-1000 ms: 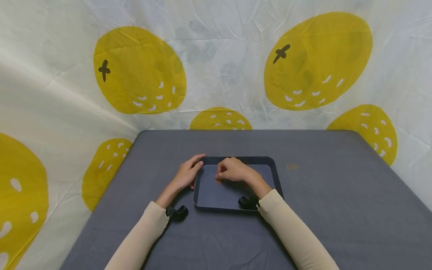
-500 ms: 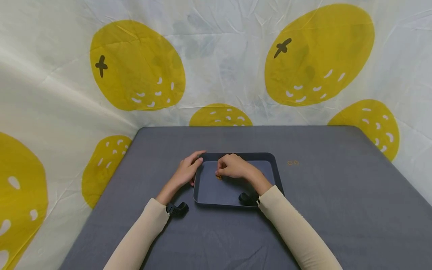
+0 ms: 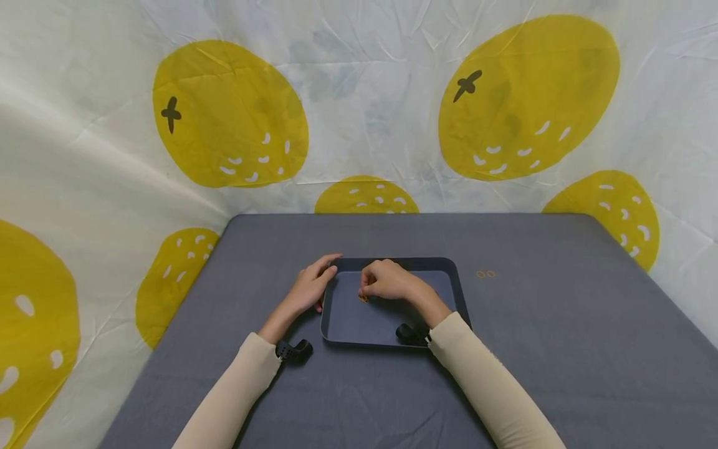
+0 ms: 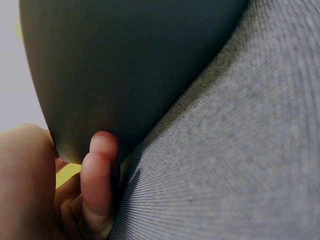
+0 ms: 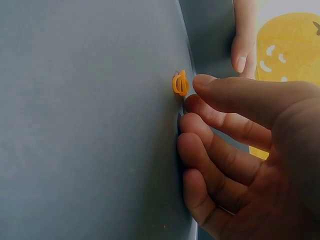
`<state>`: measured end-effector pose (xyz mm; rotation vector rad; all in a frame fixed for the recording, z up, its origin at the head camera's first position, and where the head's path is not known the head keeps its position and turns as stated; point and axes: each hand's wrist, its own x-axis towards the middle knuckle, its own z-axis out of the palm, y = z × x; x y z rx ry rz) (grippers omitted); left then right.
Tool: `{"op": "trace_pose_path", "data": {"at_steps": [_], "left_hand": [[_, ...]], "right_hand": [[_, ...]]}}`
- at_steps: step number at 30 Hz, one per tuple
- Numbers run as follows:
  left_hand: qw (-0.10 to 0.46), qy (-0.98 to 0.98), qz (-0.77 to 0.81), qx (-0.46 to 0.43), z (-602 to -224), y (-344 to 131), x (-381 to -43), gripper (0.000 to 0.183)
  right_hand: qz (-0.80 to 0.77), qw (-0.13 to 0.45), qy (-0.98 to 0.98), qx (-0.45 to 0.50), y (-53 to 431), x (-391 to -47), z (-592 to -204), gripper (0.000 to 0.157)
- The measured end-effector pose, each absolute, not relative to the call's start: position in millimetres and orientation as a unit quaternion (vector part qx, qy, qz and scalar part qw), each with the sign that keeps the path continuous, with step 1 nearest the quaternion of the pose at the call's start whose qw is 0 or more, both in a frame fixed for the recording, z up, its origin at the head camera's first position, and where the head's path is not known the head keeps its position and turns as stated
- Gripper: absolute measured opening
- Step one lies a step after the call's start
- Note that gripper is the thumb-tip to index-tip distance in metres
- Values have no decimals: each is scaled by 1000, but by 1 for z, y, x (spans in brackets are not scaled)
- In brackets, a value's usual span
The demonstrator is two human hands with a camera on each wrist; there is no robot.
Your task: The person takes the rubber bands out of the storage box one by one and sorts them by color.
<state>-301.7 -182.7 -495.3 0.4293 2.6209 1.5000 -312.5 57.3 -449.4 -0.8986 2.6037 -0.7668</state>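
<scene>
- No text, label, brand or number can be read in the 3 current views.
- The backdrop cloth bears printed yellow fruits with dark cross-shaped marks and short white strokes; these form no letters or numerals.

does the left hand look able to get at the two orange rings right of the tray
Probably not directly: the left hand is at the left edge of the tray, and the tray and right hand lie between it and the two orange rings.

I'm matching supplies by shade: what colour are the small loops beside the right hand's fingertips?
The loops are orange, seen best in the right wrist view.
</scene>
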Motion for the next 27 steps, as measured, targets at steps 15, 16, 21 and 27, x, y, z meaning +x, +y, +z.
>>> {"op": "trace_pose_path", "data": {"at_steps": [15,16,21,27], "left_hand": [[48,857,493,140,-495,-183,-301,43],[48,858,493,140,-495,-183,-301,43],[46,858,492,141,-495,-183,-300,43],[47,857,494,141,-495,-183,-300,43]], "right_hand": [[-275,149,898,-309,58,-312,-447,14],[-275,150,898,-311,58,-312,-447,14],[-272,152,897,-314,58,-311,-446,15],[-286,155,889,-322,58,-309,-440,15]]}}
